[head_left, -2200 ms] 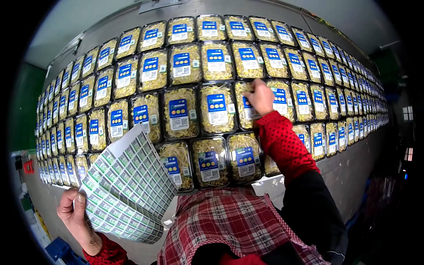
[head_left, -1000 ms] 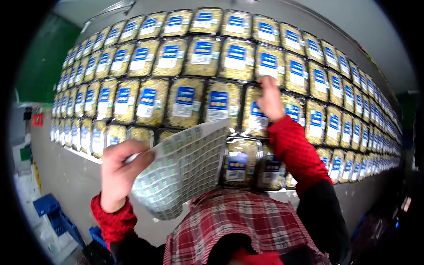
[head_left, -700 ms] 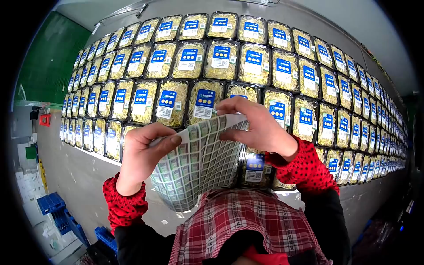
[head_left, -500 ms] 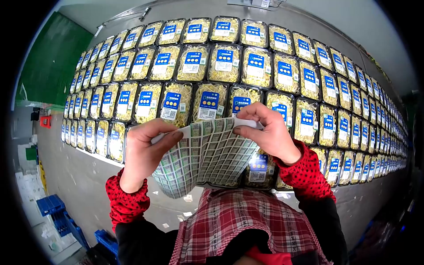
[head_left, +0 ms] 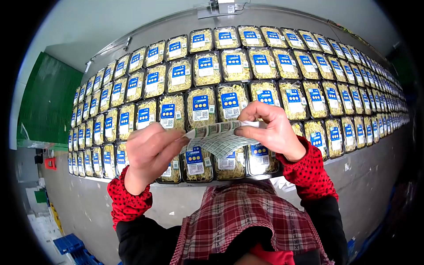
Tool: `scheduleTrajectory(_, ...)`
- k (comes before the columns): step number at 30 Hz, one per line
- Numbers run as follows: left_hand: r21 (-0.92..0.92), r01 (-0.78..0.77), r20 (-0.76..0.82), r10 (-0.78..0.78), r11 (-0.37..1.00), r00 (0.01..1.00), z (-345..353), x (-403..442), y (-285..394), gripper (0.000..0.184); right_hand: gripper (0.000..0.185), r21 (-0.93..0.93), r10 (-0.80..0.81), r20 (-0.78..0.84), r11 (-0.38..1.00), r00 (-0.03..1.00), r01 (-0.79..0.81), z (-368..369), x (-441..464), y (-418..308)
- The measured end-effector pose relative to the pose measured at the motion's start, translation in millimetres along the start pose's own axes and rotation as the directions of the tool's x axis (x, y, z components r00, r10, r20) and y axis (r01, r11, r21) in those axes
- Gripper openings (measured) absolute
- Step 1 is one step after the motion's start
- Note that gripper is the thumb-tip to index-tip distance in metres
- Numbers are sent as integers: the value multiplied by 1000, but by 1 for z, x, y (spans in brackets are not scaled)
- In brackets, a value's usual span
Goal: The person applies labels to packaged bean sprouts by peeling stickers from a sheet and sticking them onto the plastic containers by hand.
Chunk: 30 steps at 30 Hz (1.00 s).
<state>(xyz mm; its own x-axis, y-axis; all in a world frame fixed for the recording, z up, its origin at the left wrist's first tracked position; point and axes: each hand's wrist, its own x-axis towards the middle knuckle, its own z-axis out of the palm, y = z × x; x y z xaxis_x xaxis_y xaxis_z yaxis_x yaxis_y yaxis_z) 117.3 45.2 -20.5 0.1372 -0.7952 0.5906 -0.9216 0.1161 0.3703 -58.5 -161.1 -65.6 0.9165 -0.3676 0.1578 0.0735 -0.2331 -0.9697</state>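
A sheet of small printed label stickers (head_left: pixel 221 140), green-grey with a white grid, is stretched between my hands above the trays. My right hand (head_left: pixel 274 132) pinches its right end between thumb and fingers. At the left end, my left hand (head_left: pixel 152 152) has thumb and fingers pressed together on the sheet's edge; whether a single sticker is between them I cannot tell. Underneath lie black trays of bean sprouts (head_left: pixel 201 115), each with a blue and white label. The nearest trays (head_left: pixel 198 165) are partly hidden by the hands and sheet.
Several rows of packed sprout trays (head_left: pixel 304 66) cover the metal table (head_left: pixel 176 24) to both sides. A green panel (head_left: pixel 46 101) stands at the far left. Blue crates (head_left: pixel 73 245) and a red item (head_left: pixel 51 163) are on the floor at left.
The sheet hung down in a long curved fold before; now it is drawn up and bent flatter between my hands. The camera view has shifted, so the trays appear lower.
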Motion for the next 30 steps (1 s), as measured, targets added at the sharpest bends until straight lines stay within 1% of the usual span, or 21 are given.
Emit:
scheduleTrajectory(1,-18,-65,-2,65,998,998,-1,-3,2,21,13,29,-14,-26,999,1000,15,5,-5,1)
scheduleTrajectory(3,-29,-94,-5,94,995,996,-3,-12,7,23,13,47,-51,-47,997,998,53,11,-18,5)
scheduleTrajectory(4,-3,-119,-4,119,993,993,-6,-18,9,23,14,66,-84,-62,994,995,88,16,-25,6)
scheduleTrajectory(5,21,-144,-1,145,989,989,-9,-22,12,23,14,69,-85,-76,994,993,90,21,-31,4)
scheduleTrajectory(7,26,-185,9,185,982,983,-14,-31,19,24,14,18,-162,-56,986,985,163,28,-45,-2)
scheduleTrajectory(9,52,-248,13,248,967,969,-20,-37,26,25,14,38,-172,-91,984,981,176,38,-59,-7)
scheduleTrajectory(11,47,-302,30,301,952,953,-28,-39,34,27,12,-29,-208,-140,978,968,205,46,-75,-19)
scheduleTrajectory(12,19,-314,66,312,949,948,-32,-39,40,27,15,-1,-209,-181,977,961,213,52,-83,-22)
scheduleTrajectory(13,-9,-330,95,329,944,939,-32,-40,42,26,14,-51,-222,-188,975,957,216,53,-92,-21)
scheduleTrajectory(14,-32,-387,99,389,921,916,-32,-42,43,27,13,-84,-226,-184,973,956,214,57,-104,-23)
scheduleTrajectory(15,-34,-412,101,413,910,905,-30,-46,44,26,13,-124,-236,-177,968,956,216,59,-114,-23)
scheduleTrajectory(16,-42,-434,75,436,900,897,-29,-49,45,28,12,-183,-254,-154,957,955,225,62,-124,-22)
scheduleTrajectory(17,-49,-443,59,446,895,893,-30,-49,51,29,11,-177,-235,-153,962,960,207,65,-134,-26)
scheduleTrajectory(19,-65,-445,83,450,893,889,-35,-53,54,27,10,-232,-266,-168,947,949,224,73,-140,-31)
scheduleTrajectory(21,-74,-447,99,453,891,886,-36,-57,52,25,12,-282,-308,-225,929,924,241,83,-140,-36)
scheduleTrajectory(22,-79,-462,82,468,883,880,-37,-59,51,27,15,-224,-223,-276,961,935,163,91,-141,-43)
scheduleTrajectory(23,-78,-476,63,481,876,875,-40,-61,50,30,15,-227,-219,-273,961,937,158,96,-141,-43)
scheduleTrajectory(25,-75,-482,67,487,873,871,-52,-62,54,31,16,-80,-205,-276,978,939,190,105,-137,-44)
scheduleTrajectory(27,-61,-488,87,491,871,867,-63,-68,47,30,15,-79,-210,-246,977,946,197,115,-130,-43)
scheduleTrajectory(29,-29,-480,86,481,877,873,-71,-75,35,29,15,-195,-233,-120,959,965,207,125,-120,-41)
scheduleTrajectory(30,-28,-458,65,459,888,886,-76,-78,31,29,16,-141,-184,-88,975,979,171,132,-113,-43)
